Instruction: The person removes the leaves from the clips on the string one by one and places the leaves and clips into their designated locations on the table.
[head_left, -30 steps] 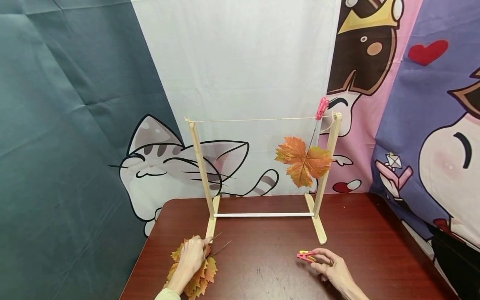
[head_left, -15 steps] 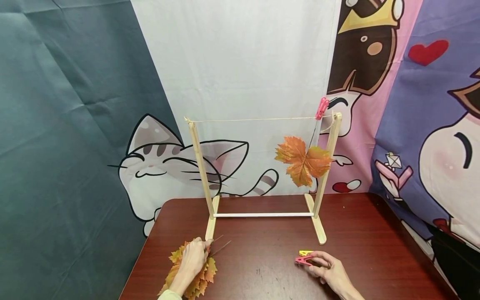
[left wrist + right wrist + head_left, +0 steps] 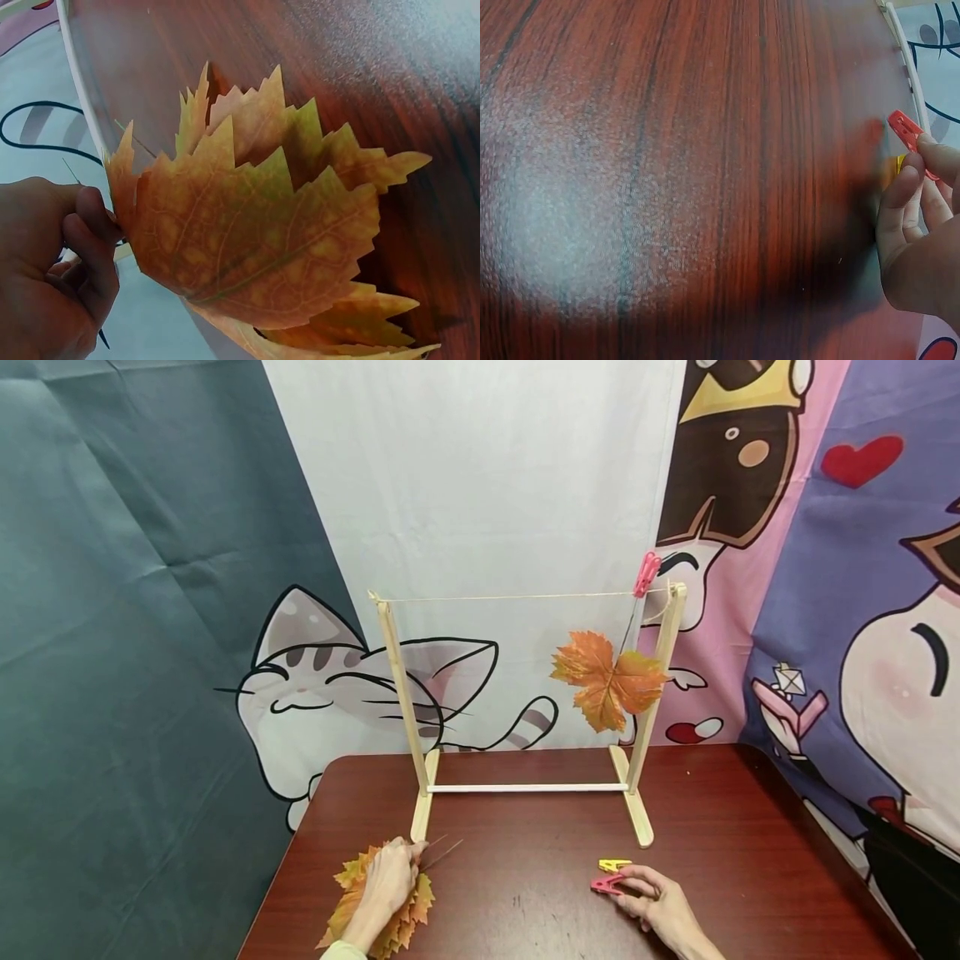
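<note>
We noted left hand (image 3: 390,875) pinching leaves (image 3: 251,240), stems (image 3: 444,853) pointing right and far; right hand (image 3: 663,903), well apart rightward, pinching pink clip (image 3: 606,884).

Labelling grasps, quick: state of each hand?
Left hand: holding the leaves.
Right hand: pinching the red clip; can't tell if the yellow clip is gripped.

Orange leaves (image 3: 247,240) overlap left of a pink clip (image 3: 603,885) and yellow clip (image 3: 613,865).

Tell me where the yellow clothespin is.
In the head view, the yellow clothespin is low, right of center, just beyond the pink clothespin pinched by the right hand.
</note>
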Available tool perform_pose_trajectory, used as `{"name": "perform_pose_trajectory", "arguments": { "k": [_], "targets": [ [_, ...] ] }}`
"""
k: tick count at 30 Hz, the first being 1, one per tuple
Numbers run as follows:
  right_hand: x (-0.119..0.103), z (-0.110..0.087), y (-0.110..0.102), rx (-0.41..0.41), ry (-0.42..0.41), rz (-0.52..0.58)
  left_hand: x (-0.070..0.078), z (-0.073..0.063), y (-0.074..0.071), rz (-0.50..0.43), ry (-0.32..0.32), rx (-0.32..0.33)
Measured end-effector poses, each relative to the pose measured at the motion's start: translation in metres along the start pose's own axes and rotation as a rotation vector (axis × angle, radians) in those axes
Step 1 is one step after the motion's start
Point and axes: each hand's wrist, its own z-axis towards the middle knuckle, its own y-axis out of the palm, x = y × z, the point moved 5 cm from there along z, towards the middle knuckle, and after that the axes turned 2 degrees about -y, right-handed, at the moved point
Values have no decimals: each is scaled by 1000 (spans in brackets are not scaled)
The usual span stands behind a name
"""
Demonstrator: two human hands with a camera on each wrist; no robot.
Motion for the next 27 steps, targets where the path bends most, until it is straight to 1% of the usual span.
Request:
{"name": "perform_pose_trajectory", "arguments": {
  "k": [5, 7, 15, 24, 27],
  "targets": [
    [1, 1, 0, 5, 7, 1, -1, -1, 5, -4, 7, 20],
    [1, 1, 0, 5, 7, 4, -1, -2, 8, -4, 4, 19],
    [3, 0, -2, 8, 3, -9, -3, -6, 17, -4, -51, -27],
    [4, 0, -3, 17, 20, -27, -5, -8, 23, -17, -84, -70],
    [4, -1, -3, 19, 20, -38, -5, -9, 25, -12, -83, -80]
  ]
}}
